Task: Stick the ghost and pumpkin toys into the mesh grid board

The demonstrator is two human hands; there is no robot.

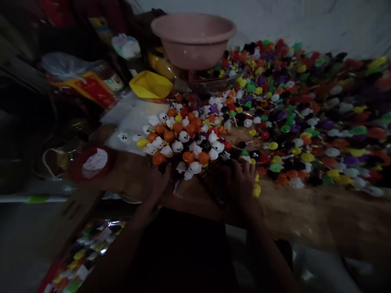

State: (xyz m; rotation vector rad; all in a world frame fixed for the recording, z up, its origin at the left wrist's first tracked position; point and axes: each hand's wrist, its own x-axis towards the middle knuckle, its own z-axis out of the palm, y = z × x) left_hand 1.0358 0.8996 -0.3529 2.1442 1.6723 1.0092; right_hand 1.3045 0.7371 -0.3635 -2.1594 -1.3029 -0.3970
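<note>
Left hand [159,179]: fingers spread, resting at the white-and-orange toy cluster [183,138].
Right hand [241,179]: fingers spread flat on the table [305,211], beside the cluster.
Pink basin [193,38]: behind.

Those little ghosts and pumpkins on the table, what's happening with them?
A person sits at a brown table with both hands at the near edge of a cluster of small white ghost and orange pumpkin toys. The left hand and the right hand rest palm down beside the toys; whether either grips anything is too dark to tell. A much bigger spread of mixed colourful pieces covers the table to the right. Behind stand a pink basin and a yellow scoop.
</note>
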